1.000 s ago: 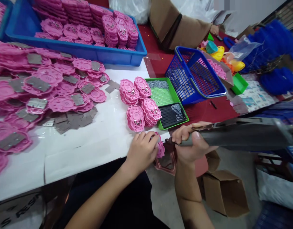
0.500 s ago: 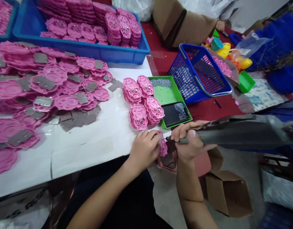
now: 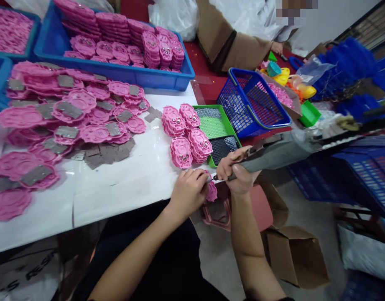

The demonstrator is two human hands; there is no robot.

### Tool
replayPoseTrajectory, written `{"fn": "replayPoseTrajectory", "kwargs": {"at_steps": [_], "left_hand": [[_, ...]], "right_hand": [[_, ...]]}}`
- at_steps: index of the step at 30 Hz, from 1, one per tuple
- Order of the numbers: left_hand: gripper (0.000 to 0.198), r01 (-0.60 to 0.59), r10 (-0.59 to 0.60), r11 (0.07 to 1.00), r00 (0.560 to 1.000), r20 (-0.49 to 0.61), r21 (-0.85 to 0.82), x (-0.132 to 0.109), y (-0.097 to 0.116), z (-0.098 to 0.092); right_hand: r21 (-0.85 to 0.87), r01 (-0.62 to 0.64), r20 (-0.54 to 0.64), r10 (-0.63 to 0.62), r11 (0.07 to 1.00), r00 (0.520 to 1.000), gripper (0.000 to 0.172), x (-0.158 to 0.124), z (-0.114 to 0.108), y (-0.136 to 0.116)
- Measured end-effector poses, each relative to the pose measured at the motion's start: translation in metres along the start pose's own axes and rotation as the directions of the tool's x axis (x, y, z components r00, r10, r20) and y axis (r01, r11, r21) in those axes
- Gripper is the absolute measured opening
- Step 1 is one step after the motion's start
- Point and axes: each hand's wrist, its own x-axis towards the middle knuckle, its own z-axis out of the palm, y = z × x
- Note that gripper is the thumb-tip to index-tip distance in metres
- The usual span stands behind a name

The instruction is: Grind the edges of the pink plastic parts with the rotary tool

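Two closed grips. Fingers (image 3: pixel 198 182) of the left hand (image 3: pixel 189 194) curled shut around a pink plastic piece (image 3: pixel 212 192), held just off the near edge of the white table (image 3: pixel 117 196); right hand (image 3: pixel 235 174) wrapped tight on a grey driver tool (image 3: pixel 274 154), tip against the piece. Just beyond: stacked pink pieces (image 3: pixel 187 133), green tray (image 3: pixel 215 126), blue basket (image 3: pixel 253 100).

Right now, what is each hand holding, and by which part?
Left hand clamps a pink plastic piece by its left side. Right hand wraps the grey screwdriver at its front end, near its tip.
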Motion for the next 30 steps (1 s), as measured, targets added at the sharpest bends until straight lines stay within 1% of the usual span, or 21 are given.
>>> {"fn": "replayPoseTrajectory", "kwargs": {"at_steps": [3, 6, 8, 12, 16, 18, 21, 23, 24, 25, 26, 27, 28, 30], "left_hand": [[0.013, 0.002, -0.002, 1.000, 1.000, 0.001, 0.011, 0.000, -0.001, 0.000], [0.014, 0.003, -0.003, 1.000, 1.000, 0.005, 0.024, 0.000, -0.001, 0.000], [0.015, 0.003, -0.003, 0.999, 1.000, 0.006, 0.034, 0.001, 0.000, -0.001], [0.016, -0.001, 0.001, 0.997, 1.000, 0.005, 0.073, 0.001, 0.002, -0.002], [0.017, -0.030, 0.032, 0.995, 0.999, -0.014, 0.091, -0.001, 0.003, -0.001], [0.015, -0.044, 0.048, 0.994, 0.998, -0.040, 0.097, -0.003, 0.002, 0.002], [0.014, -0.070, 0.082, 0.987, 0.994, -0.075, 0.147, -0.004, 0.000, 0.006], [0.018, -0.101, 0.122, 0.974, 0.988, -0.092, 0.201, -0.006, -0.001, 0.007], [0.021, -0.118, 0.144, 0.967, 0.985, -0.100, 0.227, -0.006, -0.001, 0.008], [0.024, -0.133, 0.165, 0.959, 0.980, -0.113, 0.250, -0.007, -0.001, 0.008], [0.026, -0.143, 0.182, 0.953, 0.975, -0.130, 0.266, -0.008, -0.002, 0.009], [0.028, -0.148, 0.195, 0.950, 0.969, -0.152, 0.276, -0.009, -0.002, 0.009], [0.029, -0.149, 0.203, 0.948, 0.963, -0.175, 0.281, -0.010, -0.002, 0.009], [0.028, -0.143, 0.209, 0.948, 0.954, -0.217, 0.285, -0.011, -0.003, 0.010]], "right_hand": [[0.015, 0.001, 0.101, -0.002, 1.000, 0.995, 0.034, -0.002, -0.002, 0.000], [0.031, -0.010, 0.095, 0.007, 0.999, 0.995, 0.036, -0.003, -0.002, 0.001], [0.035, -0.001, 0.036, -0.001, 0.999, 0.999, 0.035, -0.002, -0.001, 0.002], [0.002, 0.040, -0.156, -0.039, 0.999, 0.987, 0.027, -0.004, 0.004, 0.003], [-0.049, 0.074, -0.250, -0.084, 0.996, 0.965, 0.023, -0.004, 0.002, -0.006], [-0.101, 0.129, -0.306, -0.154, 0.986, 0.940, 0.021, 0.000, -0.004, -0.014], [-0.179, 0.227, -0.389, -0.281, 0.957, 0.877, 0.021, 0.018, -0.020, -0.025], [-0.220, 0.270, -0.452, -0.343, 0.937, 0.823, 0.019, 0.035, -0.031, -0.028], [-0.244, 0.281, -0.496, -0.368, 0.928, 0.786, 0.019, 0.045, -0.036, -0.027], [-0.264, 0.284, -0.539, -0.385, 0.922, 0.749, 0.020, 0.055, -0.041, -0.024], [-0.276, 0.275, -0.572, -0.387, 0.921, 0.723, 0.018, 0.064, -0.044, -0.021], [-0.280, 0.267, -0.589, -0.385, 0.922, 0.711, 0.013, 0.072, -0.047, -0.017], [-0.282, 0.260, -0.592, -0.381, 0.923, 0.710, 0.011, 0.078, -0.049, -0.012], [-0.273, 0.241, -0.585, -0.360, 0.931, 0.727, 0.010, 0.087, -0.052, -0.004]]}}
